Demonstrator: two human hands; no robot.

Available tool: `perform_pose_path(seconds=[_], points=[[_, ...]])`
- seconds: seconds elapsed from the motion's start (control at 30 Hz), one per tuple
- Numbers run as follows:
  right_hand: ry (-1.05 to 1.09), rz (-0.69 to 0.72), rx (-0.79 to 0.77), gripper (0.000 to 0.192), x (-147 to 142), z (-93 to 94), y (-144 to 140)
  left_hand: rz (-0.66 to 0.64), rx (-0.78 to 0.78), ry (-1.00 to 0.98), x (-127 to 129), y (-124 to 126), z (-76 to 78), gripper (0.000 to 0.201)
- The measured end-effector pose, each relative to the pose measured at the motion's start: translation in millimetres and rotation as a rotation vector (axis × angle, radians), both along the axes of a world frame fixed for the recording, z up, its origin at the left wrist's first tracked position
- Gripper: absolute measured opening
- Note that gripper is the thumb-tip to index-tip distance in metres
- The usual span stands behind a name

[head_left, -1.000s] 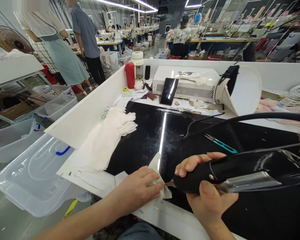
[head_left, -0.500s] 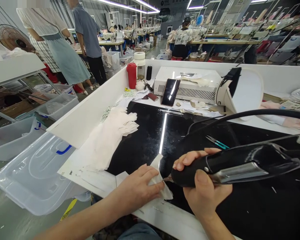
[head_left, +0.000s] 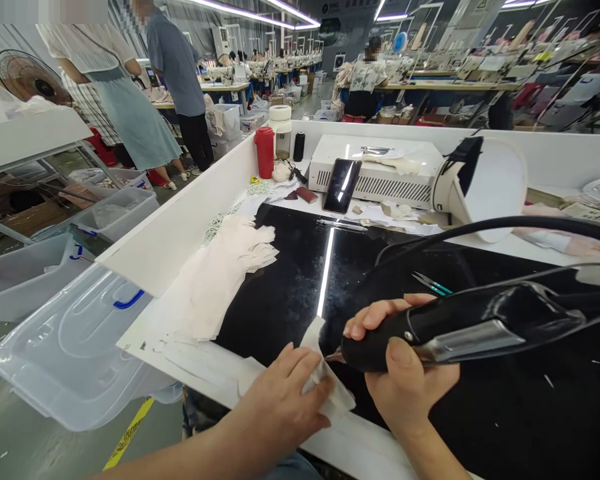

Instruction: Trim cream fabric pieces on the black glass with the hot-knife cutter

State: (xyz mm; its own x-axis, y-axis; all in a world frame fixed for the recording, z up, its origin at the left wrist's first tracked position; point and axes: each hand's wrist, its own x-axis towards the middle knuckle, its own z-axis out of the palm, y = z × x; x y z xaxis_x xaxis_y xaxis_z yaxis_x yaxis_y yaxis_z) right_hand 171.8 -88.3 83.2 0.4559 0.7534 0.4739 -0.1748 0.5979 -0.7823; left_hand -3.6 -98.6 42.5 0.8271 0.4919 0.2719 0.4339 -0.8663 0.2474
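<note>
My left hand (head_left: 285,393) lay flat, pinning the white fabric piece (head_left: 325,373) at the near edge of the black surface (head_left: 290,280); my right grip (head_left: 405,373) was closed round the cutting tool (head_left: 460,327), tip at the fabric's edge. I judged the trimming mid-way, with a stack of pieces (head_left: 220,280) waiting to the left

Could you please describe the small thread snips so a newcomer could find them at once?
Start at the black work surface and look just beyond the right hand gripping the black tool. The thread snips lie flat there, beside the black cable. Their teal handles set them apart.
</note>
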Motion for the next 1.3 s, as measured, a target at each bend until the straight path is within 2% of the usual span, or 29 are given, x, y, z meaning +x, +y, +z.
perform_pose_path(seconds=[0.3,0.63,0.87,1.0,1.13,1.3], points=[[0.037,-0.025,0.014,0.038,1,8.2,-3,0.031,0.107,0.045,-4,8,4.0,0.046],[0.036,0.015,0.040,0.036,-4,1.3,3,0.029,0.055,0.021,-4,8,6.1,0.044],[0.012,-0.009,0.010,0.035,-6,-0.7,3,0.027,0.029,0.020,-4,6,7.2,0.052],[0.014,0.001,0.006,0.034,-6,-0.7,4,0.011,0.041,0.001,-4,8,7.5,0.042],[0.030,0.026,0.042,0.035,-5,-1.3,4,-0.061,0.079,-0.019,-5,26,13.4,0.020],[0.037,0.038,0.045,0.036,-4,-2.6,3,-0.245,0.044,-0.061,-6,67,14.5,0.023]])
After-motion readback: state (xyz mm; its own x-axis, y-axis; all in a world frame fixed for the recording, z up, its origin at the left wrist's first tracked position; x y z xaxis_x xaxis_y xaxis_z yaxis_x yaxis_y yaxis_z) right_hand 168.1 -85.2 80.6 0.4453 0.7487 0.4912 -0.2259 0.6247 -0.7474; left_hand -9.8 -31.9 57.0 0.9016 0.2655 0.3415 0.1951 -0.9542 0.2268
